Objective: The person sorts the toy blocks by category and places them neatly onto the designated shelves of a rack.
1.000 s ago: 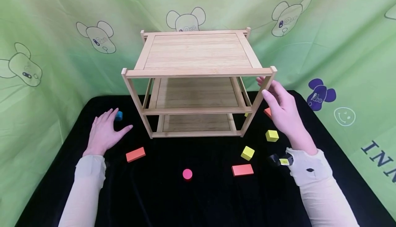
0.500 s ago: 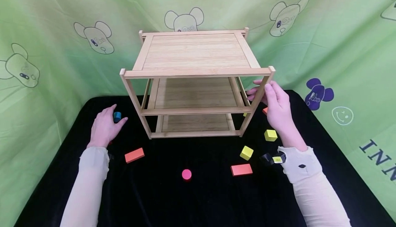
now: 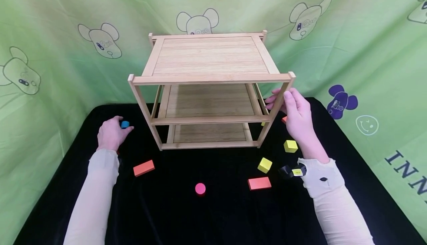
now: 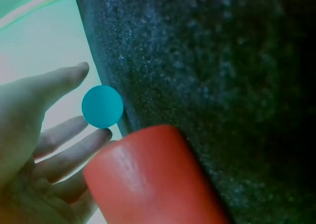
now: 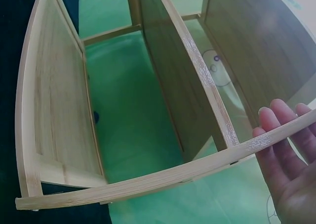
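A three-tier wooden shelf rack point(image 3: 205, 78) stands at the middle back. My right hand point(image 3: 298, 115) grips its front right post, with the thumb in front and the fingers passing behind. In the right wrist view, the fingers point(image 5: 284, 120) curl past the post point(image 5: 197, 169). On the left, my left hand point(image 3: 111, 133) is bent around a small blue cylinder point(image 3: 125, 124). The left wrist view shows the cylinder's round blue end point(image 4: 102, 107) between thumb and fingers, with a gap on the thumb side. A red cylinder point(image 4: 153, 177) lies close to that hand.
Orange-red blocks point(image 3: 144, 168) point(image 3: 259, 183), a pink cylinder point(image 3: 200, 189) and yellow cubes point(image 3: 265, 165) point(image 3: 290, 146) lie on the black cloth point(image 3: 166, 208). Another orange-red block point(image 3: 284, 120) shows partly beside the right hand. A green printed curtain point(image 3: 240, 4) encloses the back and sides.
My right hand has moved left onto the rack's front right post, and its fingers have wrapped round it. My left hand has drawn its thumb and fingers in around the blue cylinder.
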{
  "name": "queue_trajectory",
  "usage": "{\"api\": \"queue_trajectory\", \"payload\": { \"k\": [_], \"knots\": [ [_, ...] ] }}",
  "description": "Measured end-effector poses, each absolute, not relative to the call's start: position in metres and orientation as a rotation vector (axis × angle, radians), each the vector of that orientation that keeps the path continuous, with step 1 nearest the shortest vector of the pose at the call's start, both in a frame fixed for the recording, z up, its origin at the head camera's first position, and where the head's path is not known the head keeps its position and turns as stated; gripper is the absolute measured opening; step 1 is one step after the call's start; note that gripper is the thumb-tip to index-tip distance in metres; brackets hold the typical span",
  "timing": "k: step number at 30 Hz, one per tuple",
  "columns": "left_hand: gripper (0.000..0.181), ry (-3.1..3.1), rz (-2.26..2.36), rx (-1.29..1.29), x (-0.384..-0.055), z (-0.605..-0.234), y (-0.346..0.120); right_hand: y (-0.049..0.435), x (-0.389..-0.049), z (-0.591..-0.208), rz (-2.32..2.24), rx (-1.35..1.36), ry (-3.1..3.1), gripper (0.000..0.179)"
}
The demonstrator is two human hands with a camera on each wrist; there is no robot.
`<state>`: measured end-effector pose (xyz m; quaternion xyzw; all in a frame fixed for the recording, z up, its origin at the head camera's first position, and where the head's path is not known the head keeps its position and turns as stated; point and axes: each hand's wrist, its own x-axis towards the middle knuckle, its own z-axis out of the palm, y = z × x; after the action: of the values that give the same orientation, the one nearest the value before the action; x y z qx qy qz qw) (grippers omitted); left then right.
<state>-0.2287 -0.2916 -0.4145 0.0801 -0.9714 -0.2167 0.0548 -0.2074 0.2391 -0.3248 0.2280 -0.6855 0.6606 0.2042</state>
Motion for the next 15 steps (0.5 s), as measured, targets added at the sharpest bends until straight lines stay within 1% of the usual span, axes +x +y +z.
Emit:
{"api": "queue_trajectory", "payload": {
  "k": [7,15],
  "knots": [
    [0.050,-2.935,-0.659,0.267,-0.233,-0.418,-0.293,0.239,-0.207,-0.325,1.833,0.631,-1.918,0.038],
    [0.045,-2.884,-0.702,0.257,-0.236,-0.425,-0.294,0.240,-0.208,-0.325,1.830,0.643,-1.920,0.038]
  ]
}}
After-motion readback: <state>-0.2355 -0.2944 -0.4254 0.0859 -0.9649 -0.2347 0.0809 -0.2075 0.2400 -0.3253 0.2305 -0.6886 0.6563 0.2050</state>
